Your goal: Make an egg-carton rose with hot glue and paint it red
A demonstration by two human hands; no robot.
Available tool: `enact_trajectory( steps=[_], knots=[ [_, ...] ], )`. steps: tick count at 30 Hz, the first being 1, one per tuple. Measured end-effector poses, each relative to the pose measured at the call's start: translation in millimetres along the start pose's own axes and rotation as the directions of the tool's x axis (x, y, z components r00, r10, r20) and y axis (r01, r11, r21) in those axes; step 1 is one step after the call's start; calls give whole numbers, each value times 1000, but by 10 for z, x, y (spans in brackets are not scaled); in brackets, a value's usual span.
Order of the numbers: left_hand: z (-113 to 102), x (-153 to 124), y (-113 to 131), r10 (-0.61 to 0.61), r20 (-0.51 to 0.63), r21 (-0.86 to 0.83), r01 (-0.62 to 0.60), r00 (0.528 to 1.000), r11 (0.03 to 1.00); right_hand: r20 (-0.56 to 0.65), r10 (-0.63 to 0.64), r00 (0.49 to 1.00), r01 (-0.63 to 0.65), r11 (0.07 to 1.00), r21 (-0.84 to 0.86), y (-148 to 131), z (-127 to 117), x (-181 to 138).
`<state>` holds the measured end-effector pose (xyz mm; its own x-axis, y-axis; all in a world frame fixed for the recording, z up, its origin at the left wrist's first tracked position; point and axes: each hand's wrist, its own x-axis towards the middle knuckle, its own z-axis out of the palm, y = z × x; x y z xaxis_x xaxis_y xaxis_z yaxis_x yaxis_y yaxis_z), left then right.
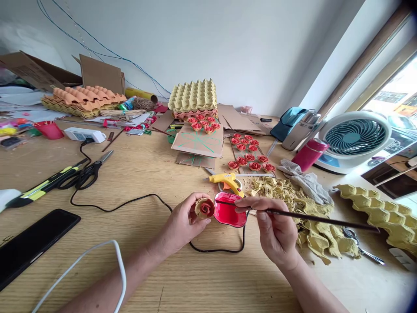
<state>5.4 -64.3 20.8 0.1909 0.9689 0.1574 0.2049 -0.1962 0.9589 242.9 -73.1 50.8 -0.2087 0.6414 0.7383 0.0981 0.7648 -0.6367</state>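
Note:
Between the fingers of my left hand [185,219] is an egg-carton rose [206,208], its centre and inner petals red and the outside pale yellow. My right hand [276,226] grips a thin dark paintbrush [309,215], whose tip is over a small bowl of red paint [230,213]. The bowl stands just right of the rose. Directly behind the bowl lies a yellow hot glue gun [230,181], with its black cord running around the bowl. Several red roses [254,166] sit on cardboard farther back, and more rest on another cardboard piece [198,141].
Torn yellow egg-carton scraps [312,226] lie right of my right hand, beside an uncut carton piece [381,213]. A fan [355,134], a pink can [309,154] and a thermos [301,130] stand back right. Scissors [87,174] and a phone [35,243] lie left.

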Motion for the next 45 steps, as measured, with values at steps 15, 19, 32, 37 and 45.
enact_trajectory(
  steps=[15, 19, 32, 37, 45],
  knots=[
    [-7, -30, 143, -22, 53, 117, 16, 998, 993, 134, -34, 990, 41, 998, -52, -18, 10, 24],
    [-7, -29, 131, -14, 35, 97, 11, 999, 995, 121, -39, 992, 46, 997, -57, -26, -3, 33],
    [4, -31, 95, 80, 15, 172, -81, 997, 982, 194, -37, 980, 52, 996, -74, 9, -27, 0],
    [11, -38, 96, 141, -1, 241, -136, 990, 961, 226, -64, 972, 94, 988, -121, -20, -34, 17],
    [0, -35, 111, 109, -10, 249, -104, 994, 963, 254, -105, 962, 136, 985, -108, -72, 0, 80]
  ],
)
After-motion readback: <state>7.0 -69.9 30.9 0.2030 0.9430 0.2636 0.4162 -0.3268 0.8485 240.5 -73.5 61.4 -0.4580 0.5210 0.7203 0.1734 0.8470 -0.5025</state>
